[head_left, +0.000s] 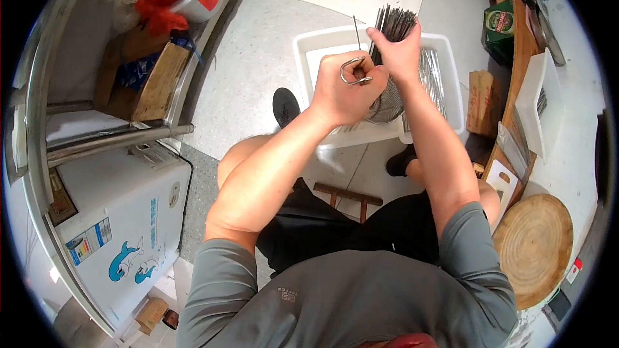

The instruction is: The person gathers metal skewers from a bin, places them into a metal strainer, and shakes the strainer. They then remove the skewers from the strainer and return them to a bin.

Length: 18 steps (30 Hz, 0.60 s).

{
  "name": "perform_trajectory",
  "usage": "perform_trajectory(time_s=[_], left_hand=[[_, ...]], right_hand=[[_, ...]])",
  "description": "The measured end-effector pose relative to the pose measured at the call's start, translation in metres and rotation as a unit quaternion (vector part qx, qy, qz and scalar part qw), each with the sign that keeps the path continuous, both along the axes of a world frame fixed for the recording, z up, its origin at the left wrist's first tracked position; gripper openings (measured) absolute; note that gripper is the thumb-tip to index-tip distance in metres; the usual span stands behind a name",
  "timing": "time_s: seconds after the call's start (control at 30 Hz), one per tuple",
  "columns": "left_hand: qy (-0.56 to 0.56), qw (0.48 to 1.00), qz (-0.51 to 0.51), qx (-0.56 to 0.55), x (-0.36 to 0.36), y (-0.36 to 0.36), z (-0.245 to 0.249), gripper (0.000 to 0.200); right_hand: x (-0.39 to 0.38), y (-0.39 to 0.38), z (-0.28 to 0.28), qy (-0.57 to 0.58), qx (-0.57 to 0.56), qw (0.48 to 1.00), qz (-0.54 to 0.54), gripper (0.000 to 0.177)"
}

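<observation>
My left hand (348,90) is closed in a fist around a metal handle, whose bent wire loop (351,71) sticks out at the top. Just below the fist shows a round wire-mesh strainer (389,104); the join between it and the handle is hidden. My right hand (400,51) wraps around a bundle of thin dark skewers (393,22), tips pointing up and away. Both hands are over a white plastic bin (303,45). Silvery skewers (431,87) lie in its right part. One thin dark stick (356,32) stands apart, left of the bundle.
A low wooden stool (348,193) is between my legs. To the left are a metal shelf (184,130) with cartons and a white appliance (122,232). On the right stand a brown carton (482,103), a green box (498,32) and a round wooden chopping board (534,251).
</observation>
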State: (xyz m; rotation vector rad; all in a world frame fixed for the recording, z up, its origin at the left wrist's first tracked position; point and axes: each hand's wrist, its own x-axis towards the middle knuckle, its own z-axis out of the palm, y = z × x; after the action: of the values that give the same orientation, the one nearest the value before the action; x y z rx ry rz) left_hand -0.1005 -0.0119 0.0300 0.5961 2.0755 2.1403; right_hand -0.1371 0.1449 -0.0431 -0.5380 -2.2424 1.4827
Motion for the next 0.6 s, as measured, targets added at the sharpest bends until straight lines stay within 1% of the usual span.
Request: perform_trajectory(time_s=[0.07, 0.1, 0.2, 0.23, 0.33, 0.37, 0.4, 0.47, 0.57, 0.6], left_hand=[[0.0, 1.0, 0.0, -0.007, 0.0, 0.002, 0.0, 0.024], [0.003, 1.0, -0.001, -0.012, 0.001, 0.004, 0.0, 0.024], [0.006, 1.0, -0.014, -0.009, 0.003, 0.005, -0.004, 0.024], [0.006, 1.0, -0.021, -0.003, 0.003, 0.006, -0.006, 0.024], [-0.003, 1.0, -0.008, -0.005, 0.004, 0.006, -0.005, 0.024], [-0.006, 1.0, -0.007, -0.011, 0.004, 0.005, -0.005, 0.024], [-0.009, 1.0, -0.005, -0.018, 0.005, 0.004, -0.003, 0.024], [-0.006, 1.0, -0.001, -0.019, 0.004, 0.003, -0.002, 0.024], [0.016, 1.0, 0.003, -0.01, 0.0, 0.003, -0.004, 0.024], [0.029, 1.0, 0.008, -0.01, -0.002, 0.003, -0.004, 0.024]], right_hand=[[0.005, -0.007, -0.014, 0.041, 0.051, 0.998, -0.027, 0.105], [0.009, -0.012, -0.009, -0.021, 0.061, 0.997, -0.034, 0.12], [0.011, -0.027, -0.001, -0.076, 0.132, 0.984, -0.093, 0.122], [0.01, -0.027, -0.005, -0.074, 0.166, 0.979, -0.097, 0.118], [0.001, -0.019, -0.018, -0.05, 0.11, 0.986, -0.116, 0.109], [0.0, -0.016, -0.022, -0.041, 0.07, 0.988, -0.128, 0.1], [0.0, -0.017, -0.02, 0.01, 0.018, 0.989, -0.146, 0.076], [-0.002, 0.0, -0.024, -0.064, -0.004, 0.993, -0.098, 0.049], [0.002, 0.003, -0.024, -0.035, -0.024, 0.994, -0.101, 0.03], [0.003, 0.003, -0.022, 0.006, -0.019, 0.994, -0.108, 0.028]])
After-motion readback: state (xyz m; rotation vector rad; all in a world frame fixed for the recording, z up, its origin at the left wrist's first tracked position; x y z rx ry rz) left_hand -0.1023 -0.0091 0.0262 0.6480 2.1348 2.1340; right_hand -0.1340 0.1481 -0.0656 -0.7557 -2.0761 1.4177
